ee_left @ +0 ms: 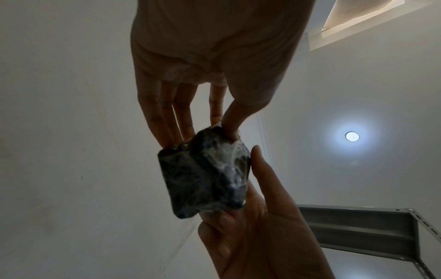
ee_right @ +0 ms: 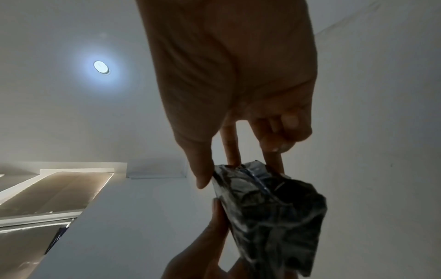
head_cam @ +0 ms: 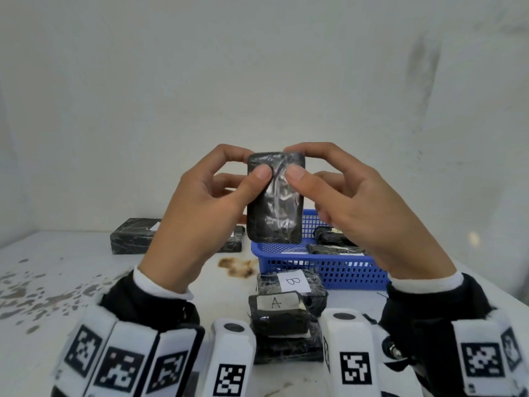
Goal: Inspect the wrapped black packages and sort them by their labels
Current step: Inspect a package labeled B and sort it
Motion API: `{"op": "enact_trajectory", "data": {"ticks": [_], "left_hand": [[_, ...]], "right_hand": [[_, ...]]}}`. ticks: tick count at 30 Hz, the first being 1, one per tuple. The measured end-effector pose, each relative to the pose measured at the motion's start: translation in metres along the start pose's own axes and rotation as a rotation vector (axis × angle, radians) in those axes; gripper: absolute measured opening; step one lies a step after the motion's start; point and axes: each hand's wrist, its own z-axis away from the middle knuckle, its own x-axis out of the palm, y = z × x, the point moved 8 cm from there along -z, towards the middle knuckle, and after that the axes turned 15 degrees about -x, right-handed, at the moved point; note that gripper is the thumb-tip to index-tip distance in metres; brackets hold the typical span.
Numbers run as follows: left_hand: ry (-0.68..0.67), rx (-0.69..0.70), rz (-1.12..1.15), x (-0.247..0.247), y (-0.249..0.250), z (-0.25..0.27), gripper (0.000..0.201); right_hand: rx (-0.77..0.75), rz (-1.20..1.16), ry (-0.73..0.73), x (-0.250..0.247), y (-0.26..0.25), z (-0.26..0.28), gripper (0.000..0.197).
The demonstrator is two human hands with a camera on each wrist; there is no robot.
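I hold a black package wrapped in clear film upright above the table. My left hand and right hand both pinch its top end, thumbs on the near face, index fingers over the top edge. No label shows on that face. In the left wrist view the left hand grips the package from above, the right hand below it. In the right wrist view the right hand pinches the package. On the table lie packages labelled B and A.
A blue mesh basket at the right holds more black packages. Another black package lies at the back left, one more partly behind my left hand. The white table is stained. A wall stands close behind.
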Motion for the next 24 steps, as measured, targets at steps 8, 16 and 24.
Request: {"op": "enact_trajectory", "data": {"ticks": [8, 16, 24], "left_hand": [[0.008, 0.024, -0.015, -0.0019, 0.0010, -0.0008, 0.021], [-0.011, -0.033, 0.071, -0.0047, -0.0003, -0.0012, 0.031], [0.025, -0.004, 0.045, -0.0055, 0.0008, -0.0003, 0.006]], "right_hand": [[0.024, -0.122, -0.023, 0.0022, 0.0035, 0.0021, 0.055], [-0.041, -0.030, -0.021, 0.0027, 0.0067, -0.0009, 0.038], [-0.087, 0.055, -0.024, 0.0039, -0.0017, -0.0011, 0.028]]}}
